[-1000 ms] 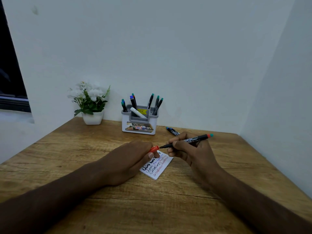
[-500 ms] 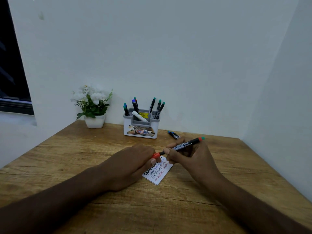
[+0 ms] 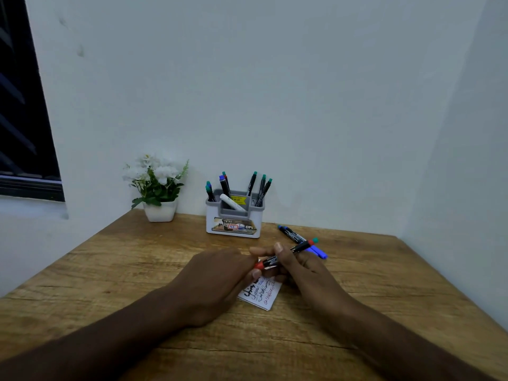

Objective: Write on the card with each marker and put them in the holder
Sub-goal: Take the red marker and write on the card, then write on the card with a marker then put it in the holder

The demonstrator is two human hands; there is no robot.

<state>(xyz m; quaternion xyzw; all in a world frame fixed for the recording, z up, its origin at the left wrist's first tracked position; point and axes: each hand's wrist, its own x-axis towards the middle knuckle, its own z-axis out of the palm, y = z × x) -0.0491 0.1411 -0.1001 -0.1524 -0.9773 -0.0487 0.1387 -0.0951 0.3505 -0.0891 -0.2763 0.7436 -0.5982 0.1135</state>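
Note:
My right hand grips a black marker with a red cap at its lower left end and a green-tipped tail at the upper right. My left hand pinches the red cap; the cap sits on the marker. Under both hands lies a white card with black, blue and red handwriting, partly hidden by my fingers. The grey-and-white holder stands at the back of the table with several markers upright in it. Two blue-capped markers lie on the table behind my right hand.
A white pot of white flowers stands left of the holder against the wall. The wooden table meets white walls at the back and right. A dark window is at the far left.
My hands closed together: the red cap in my left hand went onto the marker tip. The view tilted up, so the table sits lower in frame.

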